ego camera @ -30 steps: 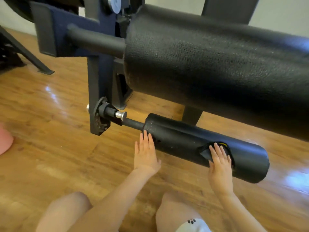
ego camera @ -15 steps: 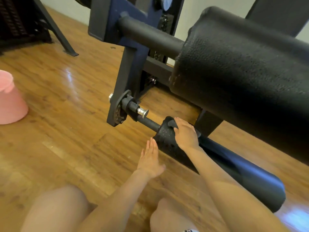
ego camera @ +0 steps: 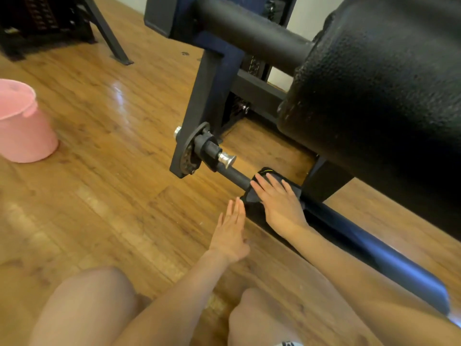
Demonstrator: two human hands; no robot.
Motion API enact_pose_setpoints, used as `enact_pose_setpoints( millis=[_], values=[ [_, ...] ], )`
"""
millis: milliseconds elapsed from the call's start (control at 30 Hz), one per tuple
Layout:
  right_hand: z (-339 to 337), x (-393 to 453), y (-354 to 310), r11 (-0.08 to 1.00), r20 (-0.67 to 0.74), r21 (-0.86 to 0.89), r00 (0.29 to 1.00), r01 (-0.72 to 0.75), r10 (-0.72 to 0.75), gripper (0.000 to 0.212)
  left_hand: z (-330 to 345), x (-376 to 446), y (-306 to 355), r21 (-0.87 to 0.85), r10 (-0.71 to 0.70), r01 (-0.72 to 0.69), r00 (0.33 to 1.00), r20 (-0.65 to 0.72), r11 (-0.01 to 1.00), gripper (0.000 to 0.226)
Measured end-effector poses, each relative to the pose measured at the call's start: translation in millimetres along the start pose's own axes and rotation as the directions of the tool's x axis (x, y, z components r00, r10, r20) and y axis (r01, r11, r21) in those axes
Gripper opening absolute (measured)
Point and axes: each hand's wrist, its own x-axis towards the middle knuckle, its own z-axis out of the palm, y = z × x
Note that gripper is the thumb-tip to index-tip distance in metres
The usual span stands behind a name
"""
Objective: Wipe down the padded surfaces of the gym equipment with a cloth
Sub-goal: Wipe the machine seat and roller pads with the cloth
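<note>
- Where the wooden floor meets the left edge, a pink bucket stands upright, well apart from the machine.
- Dark frame legs of other equipment stand on the floor at the upper left.
- Left hand: released, fingers straight and together, their tips touching the near end of the lower pad. It grasps nothing.
- Machine upright: dark post with a perforated disc and a chrome-tipped pin at its foot. A thin bar runs from there to the lower pad.
- Cloth: dark, with a thin yellow edge showing, draped over the bar end of the lower pad, beneath the right hand.
- Right hand: flat, fingers spread and fairly straight, pressing the cloth onto the pad's top. No curl round the cloth is visible.
- Lower pad: long black roller, lying low over the floor, running from the hands down to the lower right corner, with a blue sheen along its upper side.
- Upper pad: large black textured roller on a thick bar, filling the upper right, above the lower pad and apart from both hands.
- Bare knees show at the bottom edge.
</note>
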Motion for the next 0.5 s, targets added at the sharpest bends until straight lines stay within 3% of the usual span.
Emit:
enact_pose_setpoints(
  millis=[100,167,300,367,433,500],
  values=[
    [8.5,-27.9,11.1,0.94,0.141,-0.186,0.955,0.285,-0.262,0.074,-1.3,0.6,-2.1,0.013,0.008,-0.008,1.0,-0.01,1.0,0.093],
    [7.7,-53.4,27.8,0.889,0.264,-0.275,0.918,0.367,-0.297,0.082,-2.1,0.5,-1.1,0.009,0.008,-0.007,1.0,-0.023,1.0,0.093],
    [5.8,-90.3,61.7,0.947,0.19,-0.235,0.966,0.218,-0.175,0.092,-2.6,-1.2,2.2,-0.018,0.0,-0.001,0.999,-0.041,1.0,0.093],
    [0.7,-93.3,61.2,0.973,0.126,-0.202,0.988,0.115,-0.091,0.086,-4.9,-1.1,3.5,-0.046,0.011,-0.013,0.999,-0.046,0.999,0.093],
    [2.8,-87.5,67.5,0.998,0.049,-0.069,0.999,-0.013,0.016,0.068,-7.9,0.0,6.0,-0.054,0.026,-0.03,0.997,-0.069,0.998,0.092],
    [3.3,-79.4,75.4,0.962,0.073,0.202,0.982,-0.186,0.175,0.054,-11.1,1.0,10.0,-0.064,0.033,-0.039,0.995,-0.098,0.997,0.09]
  ],
)
